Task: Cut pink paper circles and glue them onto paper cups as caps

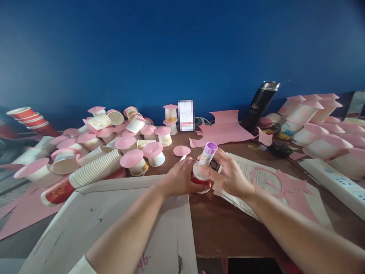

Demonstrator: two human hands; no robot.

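Observation:
In the middle of the head view my left hand (181, 177) is wrapped round a red and white paper cup (199, 175), which stands upside down over the table. My right hand (232, 171) grips a glue stick (207, 154) with a purple end, tilted over the white base of the cup. Fingers hide much of the cup, and the glue stick's lower tip is hard to make out. Just beyond my left hand a pink paper disc (181, 151) lies flat on the brown table. A small white thing shows by the left fingers, too little to name.
Several cups topped with pink discs (154, 152) crowd the left; more (322, 140) stand at right. A nested cup stack (94, 171) lies beside a white board (114, 228). Pink sheets (222, 129), a black flask (259, 106), papers (242, 198) and a power strip (336, 182) surround my hands.

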